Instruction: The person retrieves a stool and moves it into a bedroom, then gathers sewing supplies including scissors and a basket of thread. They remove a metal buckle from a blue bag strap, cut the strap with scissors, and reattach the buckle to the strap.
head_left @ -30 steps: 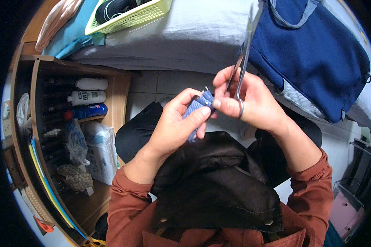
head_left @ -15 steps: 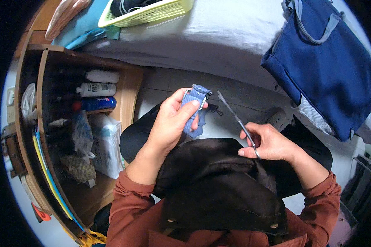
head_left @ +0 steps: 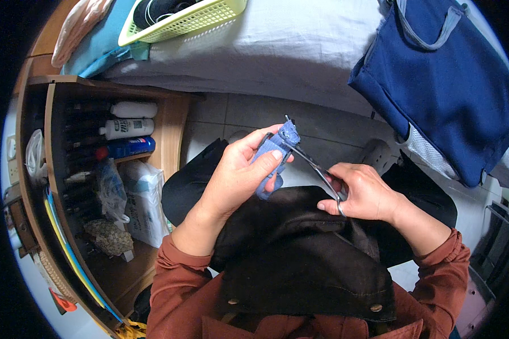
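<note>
My left hand (head_left: pixel 227 179) is closed around a blue webbing strap (head_left: pixel 289 133), the thumb pressed on its flat face. The strap's folded, frayed-looking upper end sticks out above the fingers, and a loop of it hangs below them. In my right hand (head_left: pixel 369 191) is a pair of metal scissors (head_left: pixel 318 168), fingers and thumb at the handles. The scissor blades point up and left and meet the strap just under its folded end; whether they cut into it I cannot tell. A black fabric piece (head_left: pixel 305 248) with snap buttons lies across my lap below both hands.
On the left is an open wooden shelf (head_left: pixel 169 135) with bottles, bags and a white package (head_left: pixel 143 195). Ahead lies a pale-sheeted bed (head_left: pixel 300 51) bearing a yellow-green basket (head_left: pixel 192 25). A dark blue bag (head_left: pixel 435 96) hangs down at the right.
The scissors have moved left and up from beside the strap until their blades touch it. My left hand has turned the strap's end slightly rightward.
</note>
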`<state>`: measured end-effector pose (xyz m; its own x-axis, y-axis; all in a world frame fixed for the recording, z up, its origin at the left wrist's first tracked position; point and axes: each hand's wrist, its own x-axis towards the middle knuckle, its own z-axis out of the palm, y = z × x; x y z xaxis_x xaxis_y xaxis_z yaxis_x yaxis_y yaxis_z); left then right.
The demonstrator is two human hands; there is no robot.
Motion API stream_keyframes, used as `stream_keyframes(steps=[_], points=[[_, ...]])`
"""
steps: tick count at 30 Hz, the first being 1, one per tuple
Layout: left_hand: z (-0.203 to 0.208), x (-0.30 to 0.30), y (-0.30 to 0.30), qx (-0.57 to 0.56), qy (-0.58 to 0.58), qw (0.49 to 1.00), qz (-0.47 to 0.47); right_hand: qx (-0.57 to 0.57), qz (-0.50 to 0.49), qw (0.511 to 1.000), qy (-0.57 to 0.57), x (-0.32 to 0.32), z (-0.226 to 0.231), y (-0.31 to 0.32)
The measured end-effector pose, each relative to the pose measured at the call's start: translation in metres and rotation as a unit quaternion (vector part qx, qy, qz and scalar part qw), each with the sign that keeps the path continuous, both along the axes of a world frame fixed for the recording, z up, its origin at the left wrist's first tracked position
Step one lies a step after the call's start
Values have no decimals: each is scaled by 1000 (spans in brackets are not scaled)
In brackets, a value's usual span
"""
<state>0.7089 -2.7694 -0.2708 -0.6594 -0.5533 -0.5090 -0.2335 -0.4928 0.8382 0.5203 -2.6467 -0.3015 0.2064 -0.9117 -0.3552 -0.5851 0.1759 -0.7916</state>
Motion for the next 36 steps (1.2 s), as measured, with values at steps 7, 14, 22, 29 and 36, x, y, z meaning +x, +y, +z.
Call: stream_keyframes(steps=[7,14,22,29,36], points=[[-3,3,2,-30,-16,999,-31,-175,-25,974,141,0,-6,1],[-2,3,2,-45,-19,998,-42,-166,-12,979,121,-1,0,1],[-6,2,3,-64,46,997,1,49,-24,989,-137,-6,2,1],[1,5,-1,-18,21,999,-42,62,-11,988,-140,-6,-4,3],[1,7,2,-18,-1,997,-80,-163,6,985,59,-6,2,0]])
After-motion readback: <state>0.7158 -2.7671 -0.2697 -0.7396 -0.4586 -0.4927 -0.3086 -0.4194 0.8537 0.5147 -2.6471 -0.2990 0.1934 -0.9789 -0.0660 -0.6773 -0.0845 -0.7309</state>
